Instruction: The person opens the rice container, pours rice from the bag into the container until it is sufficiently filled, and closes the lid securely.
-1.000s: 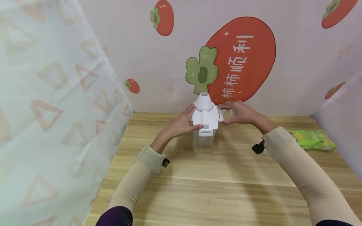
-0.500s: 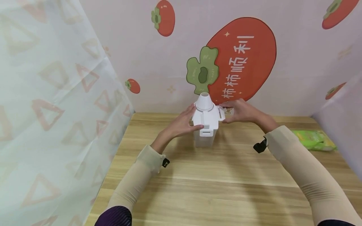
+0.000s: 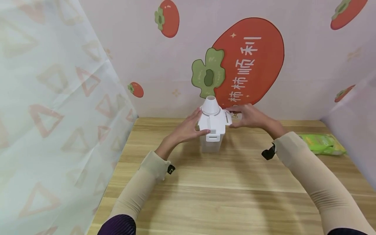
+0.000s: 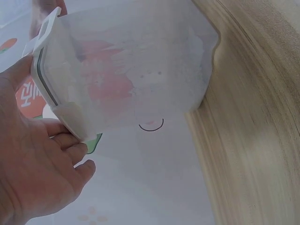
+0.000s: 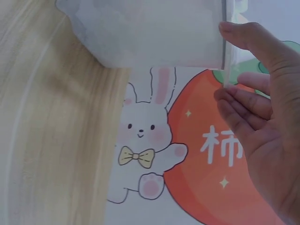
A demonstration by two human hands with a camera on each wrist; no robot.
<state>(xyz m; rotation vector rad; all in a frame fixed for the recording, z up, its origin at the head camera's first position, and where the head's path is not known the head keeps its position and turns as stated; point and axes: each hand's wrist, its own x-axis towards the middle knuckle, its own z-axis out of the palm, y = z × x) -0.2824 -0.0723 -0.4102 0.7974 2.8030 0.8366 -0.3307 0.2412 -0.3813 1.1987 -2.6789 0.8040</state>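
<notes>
A tall translucent storage container (image 3: 210,145) stands upright on the wooden table, seen from its sides in both wrist views. Its white lid (image 3: 216,122) carries a white cone-shaped piece (image 3: 210,106) and hinged side clips. My left hand (image 3: 185,130) grips the lid at its left, thumb near the front clip (image 3: 213,137); in the left wrist view the fingers bend at a side clip (image 4: 72,119). My right hand (image 3: 249,117) holds the right clip (image 3: 227,117), which sticks outward. In the right wrist view its thumb touches the lid edge (image 5: 227,51) and the fingers curl beside it.
A green packet (image 3: 323,144) lies at the table's right, partly behind the right sleeve. The wall (image 3: 164,65) with persimmon and rabbit prints rises close behind the container. Another patterned sheet (image 3: 58,130) borders the table (image 3: 199,202) on the left.
The right clip stands slightly further out from the lid than a second ago, with the right hand still at it. The left hand and container keep their places; the head view shifts slightly.
</notes>
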